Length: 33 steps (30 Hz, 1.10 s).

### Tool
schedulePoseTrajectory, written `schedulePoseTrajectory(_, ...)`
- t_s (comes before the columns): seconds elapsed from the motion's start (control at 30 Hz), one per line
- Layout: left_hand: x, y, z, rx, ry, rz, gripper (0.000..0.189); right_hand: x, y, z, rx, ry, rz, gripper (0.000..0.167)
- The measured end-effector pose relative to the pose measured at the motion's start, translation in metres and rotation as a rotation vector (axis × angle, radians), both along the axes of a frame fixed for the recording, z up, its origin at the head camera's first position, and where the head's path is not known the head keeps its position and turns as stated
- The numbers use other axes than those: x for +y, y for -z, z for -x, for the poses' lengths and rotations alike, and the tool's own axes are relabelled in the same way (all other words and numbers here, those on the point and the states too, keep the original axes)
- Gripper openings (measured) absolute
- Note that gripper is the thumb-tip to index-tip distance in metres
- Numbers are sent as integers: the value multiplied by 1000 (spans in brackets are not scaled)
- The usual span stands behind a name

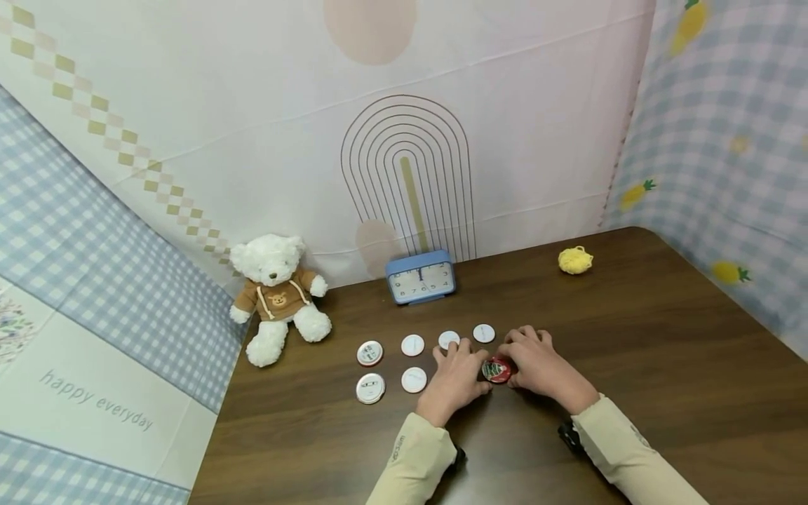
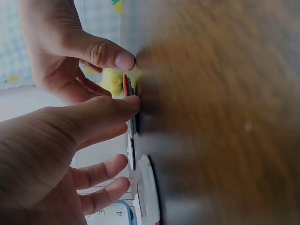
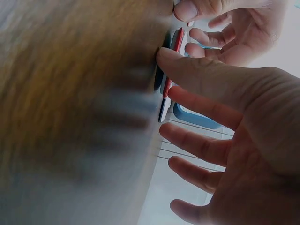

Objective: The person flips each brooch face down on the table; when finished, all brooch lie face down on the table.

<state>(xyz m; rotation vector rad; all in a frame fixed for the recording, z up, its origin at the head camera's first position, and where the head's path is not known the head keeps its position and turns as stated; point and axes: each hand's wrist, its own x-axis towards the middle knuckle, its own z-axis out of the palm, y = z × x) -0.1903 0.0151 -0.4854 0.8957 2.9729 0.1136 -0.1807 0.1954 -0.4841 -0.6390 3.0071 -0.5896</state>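
A red button badge (image 1: pixel 496 370) with a dark green picture lies between both hands, low over the wooden table. My left hand (image 1: pixel 456 379) holds its left edge between thumb and fingers. Opposite, my right hand (image 1: pixel 541 365) pinches the right edge with thumb and index finger, the other fingers spread apart. Seen edge-on in the right wrist view, the red badge (image 3: pixel 179 40) has a dark layer against it; whether that is a second badge I cannot tell. A white-backed badge (image 1: pixel 449 340) sits just beyond the left fingertips, and another badge (image 1: pixel 484 333) lies beyond the red one.
More badges lie face down to the left, including a white badge (image 1: pixel 414 379) and one with its pin showing (image 1: pixel 370 388). Behind stand a blue clock (image 1: pixel 421 276) and a white teddy bear (image 1: pixel 278 301). A yellow yarn ball (image 1: pixel 575 260) rests at the back right.
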Motion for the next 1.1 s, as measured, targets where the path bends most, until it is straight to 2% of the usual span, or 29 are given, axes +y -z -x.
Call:
schedulePoseTrajectory(0.43, 3, 0, 0, 1, -2, -3, 36, -1, -5, -2, -30, -6, -34, 30)
schedulePoseTrajectory(0.73, 2, -2, -2, 12, 18, -6, 30, -1, -5, -3, -53, -7, -12, 29)
schedulePoseTrajectory(0.93, -2, -4, -1, 6, 29, -58, 15, 0, -6, -2, -50, -30, 17, 12)
schedulePoseTrajectory(1.1, -3, -7, 0, 3, 31, -79, 9, -1, -8, -1, -63, -40, 25, 10)
